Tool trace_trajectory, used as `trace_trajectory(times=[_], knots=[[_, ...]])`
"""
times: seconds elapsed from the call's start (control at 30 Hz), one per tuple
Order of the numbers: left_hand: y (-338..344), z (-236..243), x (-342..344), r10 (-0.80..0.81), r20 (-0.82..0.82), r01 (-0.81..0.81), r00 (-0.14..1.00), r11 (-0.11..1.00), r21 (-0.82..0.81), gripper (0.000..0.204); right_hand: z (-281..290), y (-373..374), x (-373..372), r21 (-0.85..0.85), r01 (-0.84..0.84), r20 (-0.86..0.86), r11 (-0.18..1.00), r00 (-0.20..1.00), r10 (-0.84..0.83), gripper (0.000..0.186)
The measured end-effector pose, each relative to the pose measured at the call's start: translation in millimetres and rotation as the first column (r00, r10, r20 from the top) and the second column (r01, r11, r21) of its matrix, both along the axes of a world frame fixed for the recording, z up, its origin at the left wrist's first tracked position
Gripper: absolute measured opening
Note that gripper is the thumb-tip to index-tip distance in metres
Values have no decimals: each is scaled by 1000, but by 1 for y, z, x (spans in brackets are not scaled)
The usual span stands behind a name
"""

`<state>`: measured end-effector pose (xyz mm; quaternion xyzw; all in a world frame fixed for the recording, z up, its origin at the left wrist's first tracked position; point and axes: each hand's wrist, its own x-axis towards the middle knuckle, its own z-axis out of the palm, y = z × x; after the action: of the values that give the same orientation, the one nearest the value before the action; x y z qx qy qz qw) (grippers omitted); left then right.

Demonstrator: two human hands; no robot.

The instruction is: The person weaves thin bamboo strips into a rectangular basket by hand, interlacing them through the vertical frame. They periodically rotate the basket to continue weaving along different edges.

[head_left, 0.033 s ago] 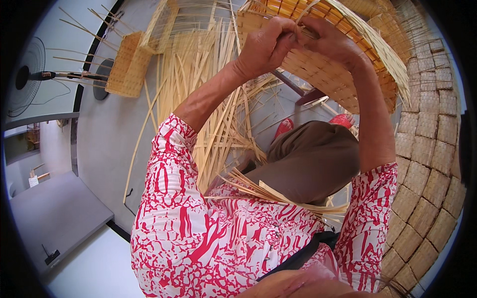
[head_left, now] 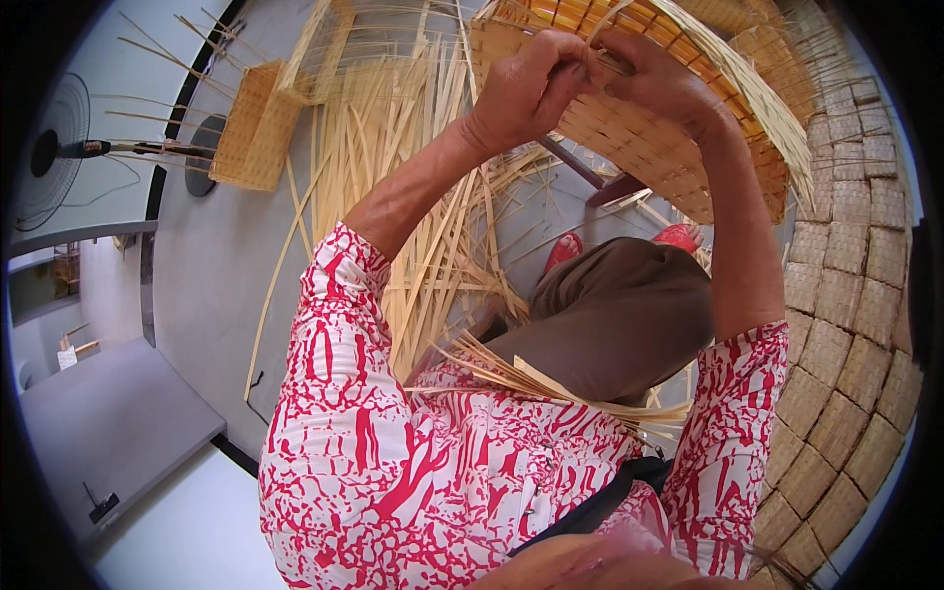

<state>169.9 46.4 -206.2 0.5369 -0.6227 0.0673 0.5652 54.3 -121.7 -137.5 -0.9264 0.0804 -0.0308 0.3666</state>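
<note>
A large woven bamboo basket [head_left: 629, 147] is tilted in front of me at the top of the head view, its open side with loose strip ends facing up and right. My left hand [head_left: 539, 84] is closed in a pinch at its rim. Beside it, nearly touching, my right hand [head_left: 657, 81] curls its fingers over the same part of the rim. A thin pale bamboo strip [head_left: 612, 14] arcs up from between the two hands, and both sets of fingers pinch about its lower end. The fingertips partly hide that end.
Loose bamboo strips [head_left: 418, 226] cover the floor left of my legs; a bundle of strips [head_left: 551, 383] lies across my lap. At the left are a partly woven basket [head_left: 256, 128] and a standing fan [head_left: 49, 152]. Stacked woven pieces [head_left: 836, 295] line the right side.
</note>
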Motion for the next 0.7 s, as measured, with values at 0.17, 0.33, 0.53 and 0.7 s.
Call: trace_trajectory(times=[0.17,0.33,0.53,0.7], knots=[[-5,4,-2,12,-61,-18,998,996,-93,12,-16,-14,0,49,-4,52,999,999,2,57],[-4,10,-1,81,-57,-86,995,992,-93,11,-20,-17,-4,126,17,17,992,1000,-20,61],[-5,0,8,81,79,-71,994,990,-119,9,-22,-21,-2,185,-10,-25,983,1000,14,62],[-10,5,5,52,57,-44,997,991,-124,7,-32,-26,-1,130,0,-37,991,999,5,58]])
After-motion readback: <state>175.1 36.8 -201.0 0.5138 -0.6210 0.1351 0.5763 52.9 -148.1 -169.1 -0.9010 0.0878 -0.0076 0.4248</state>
